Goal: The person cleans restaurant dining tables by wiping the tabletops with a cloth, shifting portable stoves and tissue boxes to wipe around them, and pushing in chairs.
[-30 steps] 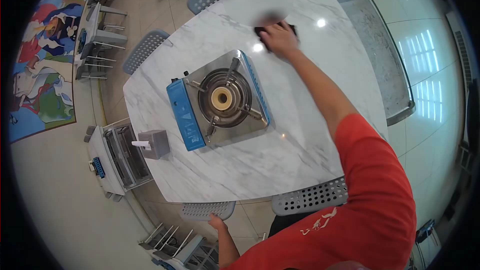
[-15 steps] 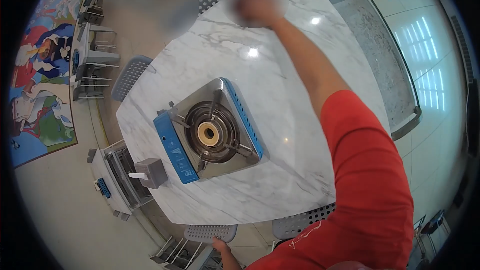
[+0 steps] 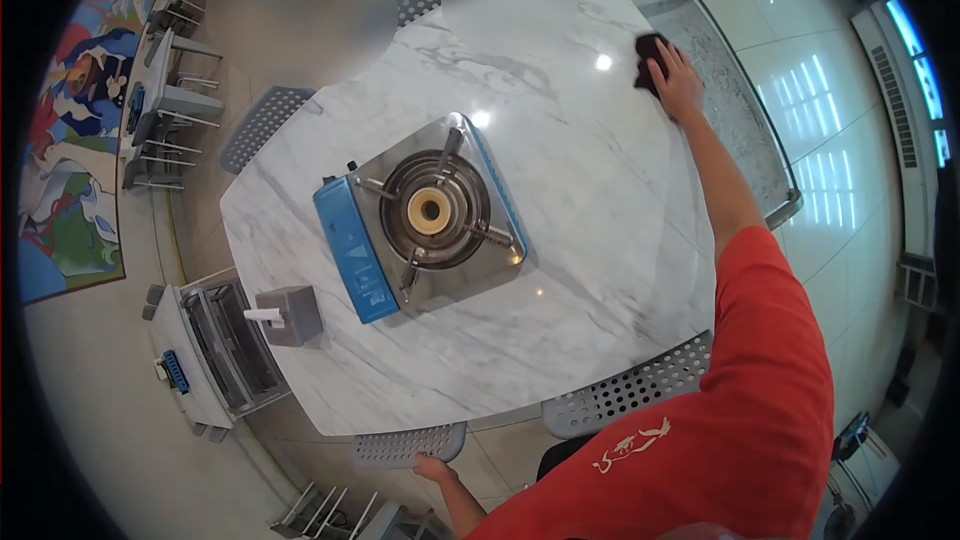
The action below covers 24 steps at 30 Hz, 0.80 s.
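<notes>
My right hand (image 3: 682,88) is at the far right edge of the marble-patterned table (image 3: 590,200), fingers over a bunched dark cloth (image 3: 650,62) and pressing it to the tabletop. Below the table's near edge, my left hand (image 3: 434,468) grips the rim of a grey perforated chair (image 3: 405,446). A portable gas stove (image 3: 430,210) with a blue front panel stands on the table, between the two hands. No pot sits on its burner.
A grey tissue box (image 3: 292,316) stands near the table's left edge. A metal-framed cart (image 3: 775,130) is close beside the right edge. More perforated chairs (image 3: 630,385) surround the table. Two blurred patches hide part of the far side.
My right hand has swept from the far end of the table to its right edge; the cloth now shows under it. My left hand stays at the chair. The whole view has shifted slightly.
</notes>
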### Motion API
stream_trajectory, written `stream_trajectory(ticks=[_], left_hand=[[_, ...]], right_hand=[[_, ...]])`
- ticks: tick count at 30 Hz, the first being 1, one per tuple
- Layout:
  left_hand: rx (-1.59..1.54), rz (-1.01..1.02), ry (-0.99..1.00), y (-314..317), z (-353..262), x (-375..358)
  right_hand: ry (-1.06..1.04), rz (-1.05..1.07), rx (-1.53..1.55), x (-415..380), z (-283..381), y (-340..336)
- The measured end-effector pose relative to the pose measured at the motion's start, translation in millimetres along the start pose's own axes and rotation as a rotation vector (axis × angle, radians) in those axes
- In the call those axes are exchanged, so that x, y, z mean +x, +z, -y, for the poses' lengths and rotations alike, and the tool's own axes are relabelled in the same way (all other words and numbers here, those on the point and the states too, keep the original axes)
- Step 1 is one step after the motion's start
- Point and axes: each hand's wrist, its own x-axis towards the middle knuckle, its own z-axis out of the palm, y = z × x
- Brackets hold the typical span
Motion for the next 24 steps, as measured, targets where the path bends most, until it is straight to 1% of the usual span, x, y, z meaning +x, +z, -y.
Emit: stream_trajectory(ticks=[3, 5, 6, 7, 8, 10, 11, 12, 14, 15, 17, 18, 19, 20, 21, 23, 24], left_hand=[[-0.090, -0.032, -0.038, 3.9, 0.0, -3.9], [-0.105, -0.022, -0.018, 6.0, 14.9, 7.0], [-0.122, -0.021, -0.027, 5.9, 10.7, 3.6], [-0.169, -0.002, -0.038, 8.9, 1.7, -5.6], [-0.216, 0.013, -0.054, 8.6, -2.8, -10.3], [-0.223, 0.073, -0.058, 12.9, 19.5, 6.2], [-0.166, 0.136, 0.051, 17.9, 45.2, 21.4], [-0.087, 0.260, 0.064, 14.4, 51.0, 26.7], [0.069, 0.505, 0.117, 6.0, 58.3, 34.4], [0.043, 0.475, 0.083, -9.8, 63.9, 35.2], [-0.217, 0.767, -0.018, -22.6, 51.6, 23.1], [-0.238, 0.739, -0.046, -40.3, 74.5, 37.9], [-0.230, 0.857, 0.153, -49.0, 96.7, 55.8], [-0.210, 0.967, 0.356, -62.5, 105.9, 69.1], [-0.225, 0.938, 0.341, -83.0, 120.5, 90.9], [0.103, 1.024, 0.379, -140.0, 145.6, 146.9], [0.077, 0.989, 0.250, -160.8, 175.4, 181.0]], right_hand=[[0.113, 0.037, -0.015, -80.2, -7.9, -49.2], [0.098, -0.035, -0.086, -144.8, -16.8, -72.5], [0.110, -0.055, -0.109, -179.9, -18.6, -84.7], [0.119, -0.078, -0.129, -213.4, -14.7, -95.2], [0.172, -0.061, -0.161, -246.7, -3.3, -103.6], [0.234, -0.030, -0.190, -305.6, 26.7, -115.9], [0.242, -0.011, -0.184, -327.3, 51.1, -116.5], [0.189, -0.004, -0.164, -340.9, 77.3, -112.8], [0.179, 0.065, -0.117, -379.5, 136.7, -108.5], [0.155, 0.111, -0.080, -395.5, 172.0, -105.8], [0.092, 0.194, -0.050, -427.9, 241.8, -95.9], [0.045, 0.224, -0.022, -447.8, 274.8, -88.4], [-0.001, 0.249, 0.008, -461.2, 309.8, -81.4], [-0.027, 0.321, 0.022, -472.1, 342.6, -78.5], [-0.055, 0.361, 0.028, -486.2, 376.6, -73.9], [-0.118, 0.438, 0.062, -510.4, 433.7, -64.0], [-0.135, 0.447, 0.069, -521.5, 459.5, -58.1]])
